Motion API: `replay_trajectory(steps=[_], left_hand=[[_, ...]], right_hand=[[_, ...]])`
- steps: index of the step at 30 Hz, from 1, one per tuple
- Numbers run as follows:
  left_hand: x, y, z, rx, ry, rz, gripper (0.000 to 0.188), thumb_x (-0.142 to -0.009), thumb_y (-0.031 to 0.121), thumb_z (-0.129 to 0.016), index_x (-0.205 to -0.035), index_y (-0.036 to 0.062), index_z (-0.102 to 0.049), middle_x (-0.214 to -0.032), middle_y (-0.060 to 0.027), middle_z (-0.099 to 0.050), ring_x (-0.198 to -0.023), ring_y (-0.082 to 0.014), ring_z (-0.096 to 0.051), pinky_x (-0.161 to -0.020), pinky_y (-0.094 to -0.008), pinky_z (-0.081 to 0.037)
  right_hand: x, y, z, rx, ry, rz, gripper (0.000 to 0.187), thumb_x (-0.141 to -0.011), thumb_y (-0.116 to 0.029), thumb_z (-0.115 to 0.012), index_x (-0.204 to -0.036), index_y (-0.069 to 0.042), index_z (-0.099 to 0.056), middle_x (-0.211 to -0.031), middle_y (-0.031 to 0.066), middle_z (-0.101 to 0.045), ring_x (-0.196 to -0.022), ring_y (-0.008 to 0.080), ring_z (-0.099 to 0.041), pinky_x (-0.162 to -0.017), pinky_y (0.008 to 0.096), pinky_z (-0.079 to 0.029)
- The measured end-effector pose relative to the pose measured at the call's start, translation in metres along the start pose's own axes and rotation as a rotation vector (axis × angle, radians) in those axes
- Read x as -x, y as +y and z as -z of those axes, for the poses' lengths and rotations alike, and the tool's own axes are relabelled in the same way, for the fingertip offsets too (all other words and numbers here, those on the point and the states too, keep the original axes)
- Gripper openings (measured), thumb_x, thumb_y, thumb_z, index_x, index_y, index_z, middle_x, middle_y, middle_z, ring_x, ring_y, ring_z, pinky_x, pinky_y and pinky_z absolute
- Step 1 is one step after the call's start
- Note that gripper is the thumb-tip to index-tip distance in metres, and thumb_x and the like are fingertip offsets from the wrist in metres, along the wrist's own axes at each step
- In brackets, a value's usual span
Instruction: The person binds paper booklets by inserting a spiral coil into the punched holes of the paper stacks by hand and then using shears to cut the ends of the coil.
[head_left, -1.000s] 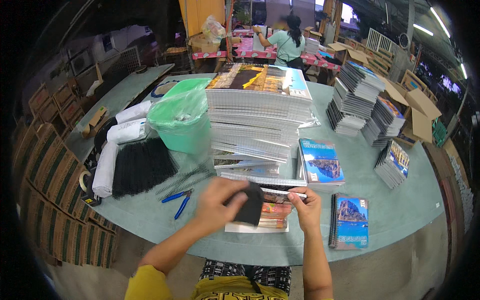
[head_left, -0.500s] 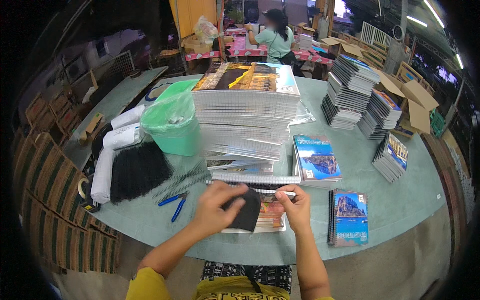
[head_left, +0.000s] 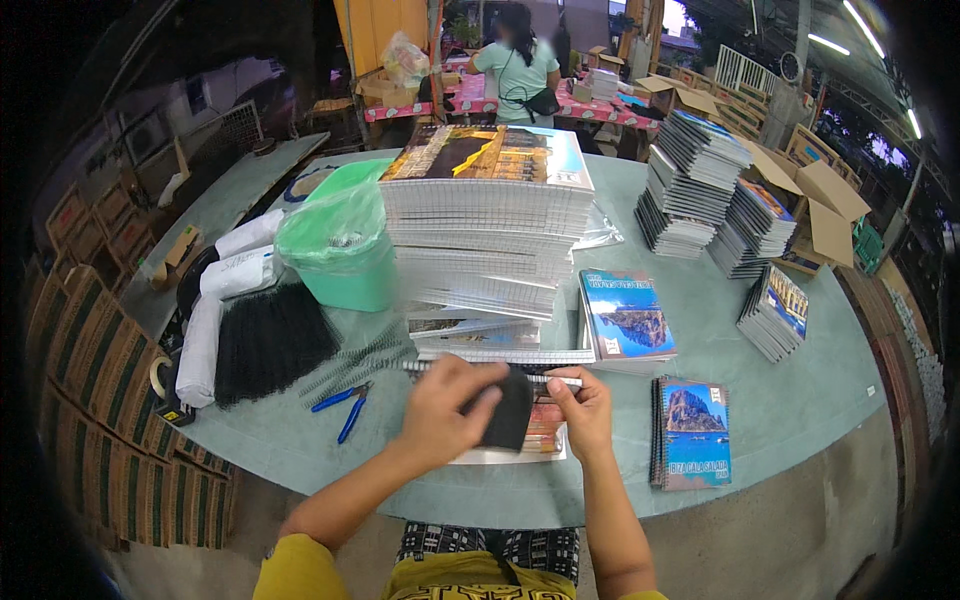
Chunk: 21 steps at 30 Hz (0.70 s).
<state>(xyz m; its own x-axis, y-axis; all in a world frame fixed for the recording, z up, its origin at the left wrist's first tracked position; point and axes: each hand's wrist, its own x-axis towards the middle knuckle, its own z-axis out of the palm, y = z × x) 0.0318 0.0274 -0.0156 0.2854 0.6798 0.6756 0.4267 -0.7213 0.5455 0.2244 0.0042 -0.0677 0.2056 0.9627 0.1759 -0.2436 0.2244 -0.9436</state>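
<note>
My left hand [head_left: 445, 405] has its fingers and thumb around a black rounded pad [head_left: 508, 420], pressed along the bound edge of a notebook [head_left: 548, 428]. At the notebook's right end, my right hand [head_left: 585, 408] pinches the white page edge between thumb and fingers. A thin wire coil [head_left: 412, 366] sticks out left of the edge, partly hidden by my left hand. Just beyond both hands rises a tall stack of unbound notebooks [head_left: 485, 215], with a brown and gold picture on top. A spiral-bound notebook [head_left: 697, 435] with a blue sea cover lies to the right.
Blue-handled cutters [head_left: 345, 408] and loose coils [head_left: 350, 358] lie at left, beside black coil bundles [head_left: 275, 345] and a green bin [head_left: 345, 265]. More blue-covered notebooks [head_left: 630, 312] and notebook stacks [head_left: 695, 185] stand at right. A person [head_left: 518, 75] works at a far table.
The black pad and my left hand have slid slightly right along the notebook's edge. More of the coil shows at left. The far person has turned and shifted left.
</note>
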Motion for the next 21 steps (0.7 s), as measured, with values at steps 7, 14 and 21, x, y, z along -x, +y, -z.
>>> replay_trajectory(steps=[7, 14, 21], left_hand=[[0.002, 0.013, -0.015, 0.046, -0.241, -0.025, 0.032, -0.073, 0.006, -0.068, -0.104, 0.0107, -0.065, -0.082, -0.0109, -0.053, -0.073, -0.0267, -0.057, -0.066, -0.0351, -0.048], [0.048, 0.003, -0.046, -0.012, -0.389, 0.007, 0.036, -0.075, 0.011, -0.069, -0.110, 0.0095, -0.061, -0.094, -0.0123, -0.055, -0.087, -0.0294, -0.056, -0.076, -0.0388, -0.048], [0.050, 0.009, -0.034, -0.082, -0.224, -0.162, 0.031, -0.078, 0.013, -0.063, -0.108, 0.0087, -0.062, -0.100, -0.0122, -0.056, -0.096, -0.0302, -0.055, -0.083, -0.0418, -0.045]], right_hand=[[0.003, -0.007, -0.005, -0.137, -0.018, -0.094, 0.059, -0.096, -0.045, -0.037, -0.104, 0.010, -0.059, -0.085, 0.0117, -0.063, -0.073, 0.0149, -0.061, -0.068, 0.0246, -0.049], [0.000, 0.003, 0.013, 0.159, -0.084, -0.131, 0.025, -0.086, -0.022, -0.065, -0.097, 0.000, -0.066, -0.074, 0.0019, -0.063, -0.069, 0.0094, -0.058, -0.063, 0.0240, -0.047], [0.004, -0.002, 0.001, 0.042, -0.089, 0.115, 0.016, -0.083, -0.003, -0.063, -0.099, 0.001, -0.065, -0.097, 0.0074, -0.066, -0.090, 0.0128, -0.060, -0.081, 0.0255, -0.048]])
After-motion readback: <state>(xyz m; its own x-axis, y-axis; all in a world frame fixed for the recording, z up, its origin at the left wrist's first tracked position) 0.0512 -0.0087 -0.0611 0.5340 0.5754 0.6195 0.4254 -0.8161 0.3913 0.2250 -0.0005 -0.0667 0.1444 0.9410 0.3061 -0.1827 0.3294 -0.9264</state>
